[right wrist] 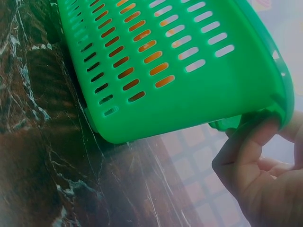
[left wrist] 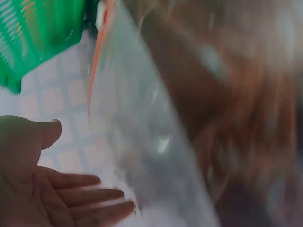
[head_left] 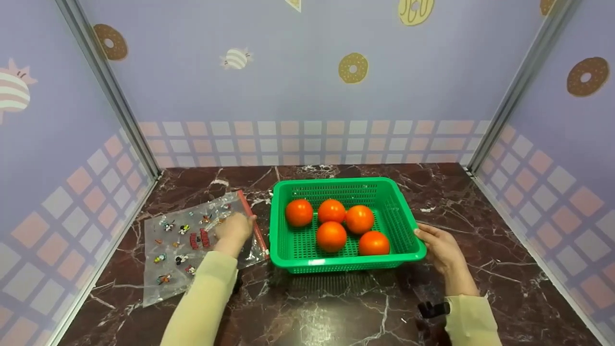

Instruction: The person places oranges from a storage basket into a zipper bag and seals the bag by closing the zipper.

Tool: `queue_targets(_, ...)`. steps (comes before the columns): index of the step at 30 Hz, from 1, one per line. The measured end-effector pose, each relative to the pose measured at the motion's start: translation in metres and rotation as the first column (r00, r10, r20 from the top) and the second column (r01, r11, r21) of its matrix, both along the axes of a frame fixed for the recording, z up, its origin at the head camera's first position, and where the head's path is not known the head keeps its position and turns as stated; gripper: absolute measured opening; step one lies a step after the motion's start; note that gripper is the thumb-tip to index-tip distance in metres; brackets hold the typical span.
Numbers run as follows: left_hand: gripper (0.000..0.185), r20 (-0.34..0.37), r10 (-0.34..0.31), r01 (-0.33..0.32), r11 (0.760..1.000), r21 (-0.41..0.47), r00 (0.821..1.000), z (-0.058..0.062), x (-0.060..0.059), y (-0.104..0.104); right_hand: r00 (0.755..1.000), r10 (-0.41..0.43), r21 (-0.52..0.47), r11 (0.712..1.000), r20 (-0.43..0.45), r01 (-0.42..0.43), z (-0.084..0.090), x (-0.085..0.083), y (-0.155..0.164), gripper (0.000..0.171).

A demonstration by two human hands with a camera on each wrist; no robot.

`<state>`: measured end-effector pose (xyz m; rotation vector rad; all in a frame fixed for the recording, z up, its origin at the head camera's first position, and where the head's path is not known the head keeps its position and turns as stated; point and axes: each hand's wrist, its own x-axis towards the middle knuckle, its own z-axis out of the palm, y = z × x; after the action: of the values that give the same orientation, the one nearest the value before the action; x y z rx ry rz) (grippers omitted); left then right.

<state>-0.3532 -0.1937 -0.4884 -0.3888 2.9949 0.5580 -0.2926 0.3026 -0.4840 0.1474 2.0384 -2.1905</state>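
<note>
A green plastic basket (head_left: 346, 263) with slotted walls holds several round oranges (head_left: 331, 237). My right hand (head_left: 443, 250) grips its rim at the near right corner; in the right wrist view the fingers (right wrist: 244, 156) curl under that rim. To the basket's left lies a clear zip bag (head_left: 153, 288) with a red top strip and printed cartoon figures. Over the bag's right part is my left hand (head_left: 234, 229). The left wrist view shows that hand's fingers (left wrist: 90, 196) straight and the thumb apart, with nothing held. Whether they touch the bag I cannot tell.
The dark red marbled tabletop (head_left: 307, 312) is bounded by patterned panels at the back (head_left: 298, 96), left and right. A black strap piece (head_left: 433, 310) juts from the right wrist.
</note>
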Motion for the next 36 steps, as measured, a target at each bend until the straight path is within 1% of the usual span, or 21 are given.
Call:
queue_targets(2, 0.069, 0.013, -0.001, 0.001, 1.0, -0.015, 1.0, -0.004, 0.0, 0.005, 1.0, 0.007, 0.0, 1.0, 0.002, -0.007, 0.0, 0.0, 0.0, 0.063)
queue_targets(8, 0.063, 0.015, 0.01, -0.01, 0.999, -0.033, 1.0, -0.012, -0.002, 0.015, 1.0, 0.009, 0.003, 1.0, 0.015, -0.009, 0.0, -0.001, 0.003, 0.065)
queue_targets(9, 0.065, 0.018, 0.014, -0.014, 0.999, -0.031, 1.0, -0.012, -0.002, 0.016, 1.0, 0.008, 0.003, 1.0, 0.015, -0.008, -0.001, -0.001, 0.004, 0.066)
queue_targets(13, 0.084, 0.025, 0.041, -0.04, 0.999, -0.028, 0.999, -0.015, -0.003, 0.022, 1.0, 0.002, -0.001, 1.0, 0.008, -0.002, -0.001, -0.001, 0.003, 0.064)
queue_targets(14, 0.086, 0.028, 0.05, -0.049, 0.999, -0.023, 0.998, -0.016, -0.003, 0.024, 1.0, 0.002, -0.001, 1.0, 0.005, -0.002, -0.001, -0.001, 0.003, 0.064)
queue_targets(16, 0.084, 0.037, 0.07, -0.07, 0.997, -0.012, 0.997, -0.017, -0.005, 0.025, 1.0, 0.002, -0.004, 1.0, 0.004, -0.002, -0.001, 0.0, 0.002, 0.064)
queue_targets(18, 0.077, 0.043, 0.084, -0.084, 0.996, 0.006, 0.996, -0.017, -0.006, 0.026, 1.0, 0.004, -0.006, 1.0, 0.001, -0.004, -0.002, -0.001, 0.003, 0.064)
queue_targets(21, 0.071, 0.06, 0.113, -0.117, 0.99, 0.075, 0.992, -0.014, -0.007, 0.025, 1.0, 0.013, -0.009, 1.0, -0.004, -0.013, -0.002, -0.001, 0.003, 0.064)
queue_targets(24, 0.067, 0.078, 0.13, -0.141, 0.977, 0.162, 0.988, -0.01, -0.007, 0.023, 1.0, 0.022, -0.014, 1.0, -0.007, -0.022, -0.002, 0.0, 0.004, 0.063)
queue_targets(26, 0.064, 0.077, 0.131, -0.144, 0.968, 0.207, 0.988, -0.008, -0.005, 0.021, 1.0, 0.025, -0.008, 1.0, -0.006, -0.025, -0.001, 0.0, 0.004, 0.062)
queue_targets(28, 0.061, 0.054, 0.12, -0.13, 0.964, 0.234, 0.991, -0.007, -0.003, 0.017, 1.0, 0.019, -0.014, 1.0, -0.003, -0.019, -0.001, 0.0, 0.003, 0.062)
queue_targets(32, 0.046, -0.049, 0.085, -0.069, 0.963, 0.259, 0.995, -0.008, 0.003, 0.009, 1.0, 0.015, -0.011, 1.0, 0.0, -0.015, -0.002, 0.0, 0.003, 0.063)
queue_targets(34, 0.039, -0.091, 0.083, -0.055, 0.959, 0.278, 0.992, -0.009, 0.005, 0.004, 1.0, 0.013, -0.016, 1.0, 0.003, -0.013, -0.002, 0.0, 0.003, 0.063)
queue_targets(36, 0.034, -0.107, 0.093, -0.057, 0.95, 0.307, 0.99, -0.008, 0.008, -0.001, 1.0, 0.016, -0.02, 1.0, 0.006, -0.016, -0.002, -0.001, 0.003, 0.062)
